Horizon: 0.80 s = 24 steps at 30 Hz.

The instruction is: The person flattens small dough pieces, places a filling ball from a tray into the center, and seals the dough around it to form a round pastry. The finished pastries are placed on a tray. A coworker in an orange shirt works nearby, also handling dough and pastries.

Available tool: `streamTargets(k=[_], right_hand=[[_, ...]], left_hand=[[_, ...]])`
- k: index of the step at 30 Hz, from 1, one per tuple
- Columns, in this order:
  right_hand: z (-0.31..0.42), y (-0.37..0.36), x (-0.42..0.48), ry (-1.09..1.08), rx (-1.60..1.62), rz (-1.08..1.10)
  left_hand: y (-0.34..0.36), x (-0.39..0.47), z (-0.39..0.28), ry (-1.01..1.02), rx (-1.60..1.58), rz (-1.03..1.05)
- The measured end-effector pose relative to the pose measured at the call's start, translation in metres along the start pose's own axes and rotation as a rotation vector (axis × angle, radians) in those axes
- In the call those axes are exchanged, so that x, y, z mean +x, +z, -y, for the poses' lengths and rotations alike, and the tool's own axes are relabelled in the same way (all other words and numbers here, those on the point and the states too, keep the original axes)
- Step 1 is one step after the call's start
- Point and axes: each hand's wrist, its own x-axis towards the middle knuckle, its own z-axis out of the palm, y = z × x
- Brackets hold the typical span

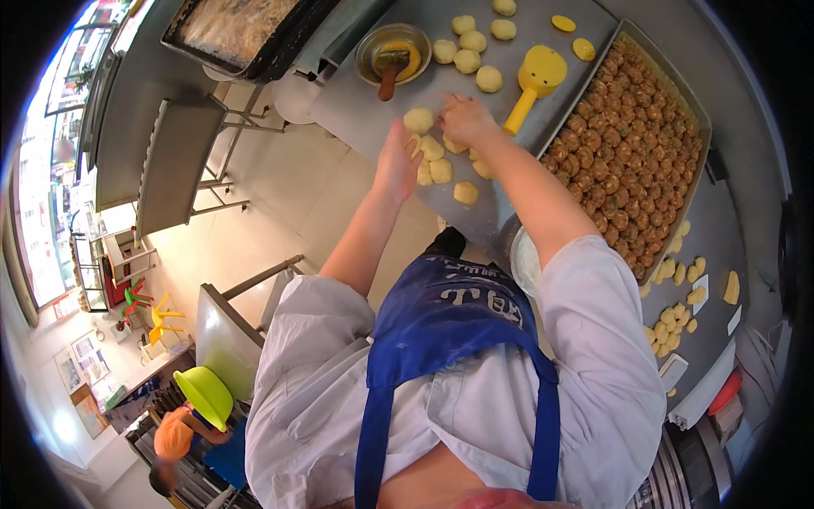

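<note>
My left hand [398,160] is at the edge of the metal worktable, beside a cluster of pale yellow dough pieces [441,170]. A round dough ball [418,120] sits by its fingertips; whether the hand grips any dough is unclear. Across from it, my right hand [466,119] reaches down over the table with bent fingers. A dough piece [454,145] shows partly under that hand, and its grip is hidden. One separate dough piece [466,192] lies nearer my body. Farther off, several smooth dough balls [472,41] stand in a loose group.
A metal bowl [364,52] holds yellow liquid and a brush [388,83]. A yellow scoop [540,70] lies beside a large tray [699,137] of brown filling balls. More small dough lumps [671,324] lie at right. A person [173,432] with a green basin [205,396] is at lower left.
</note>
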Motion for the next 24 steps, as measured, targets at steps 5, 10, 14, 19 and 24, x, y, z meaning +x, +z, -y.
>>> streamTargets(k=[5,10,14,19,24], right_hand=[[-0.009,-0.026,0.003,0.236,0.171,0.161],[-0.008,-0.047,-0.013,0.498,0.422,-0.152],[0.019,-0.065,-0.051,0.26,0.361,-0.525],[0.012,-0.063,-0.052,0.286,0.288,-0.127],[0.006,-0.042,0.007,0.41,0.148,0.154]], left_hand=[[-0.028,-0.021,0.022,-0.079,0.07,0.219],[-0.029,-0.044,0.046,-0.327,-0.197,0.196],[-0.019,-0.038,0.053,-0.306,-0.316,0.199],[0.014,-0.054,0.063,-0.324,-0.331,0.285],[-0.008,-0.084,0.083,-0.458,-0.331,0.258]])
